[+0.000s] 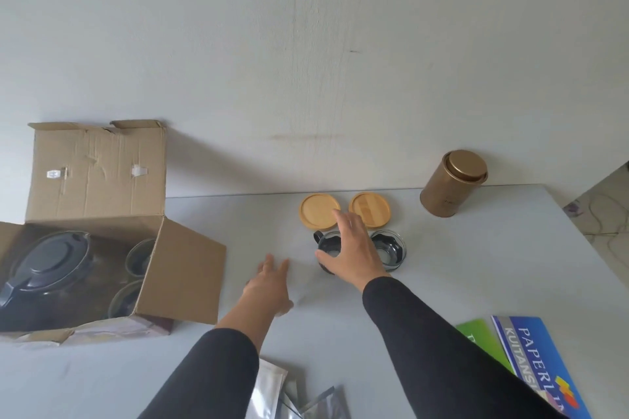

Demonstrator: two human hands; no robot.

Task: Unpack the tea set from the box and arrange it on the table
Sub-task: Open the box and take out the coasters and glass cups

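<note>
Two clear glass cups with black holders stood side by side on the pale grey counter (476, 265), just in front of two round bamboo coasters. The left glass cup (325, 245), its black handle pointing left, lay partly under the right hand (350, 248), whose fingers (340, 218) were spread and reached over the rim; whether they touched the glass could not be told. The right glass cup (391, 250) stood just beside it, clear of the hand. The left bamboo coaster (318, 209) and the right bamboo coaster (371, 207) lay flat near the counter's far edge.

The left hand (269, 286) was held low over the bare counter left of the cups, fingers straight and slightly apart, holding nothing.

At the left stood the open brown cardboard box (183, 269), flaps raised, holding a glass teapot with a dark lid (47, 265) and two more glass cups (139, 257). A gold cylindrical tin (452, 184) stood upright at the far right. Silver foil packets (272, 391) lay at the near edge, and a blue and green printed booklet (534, 350) lay at the near right.
</note>
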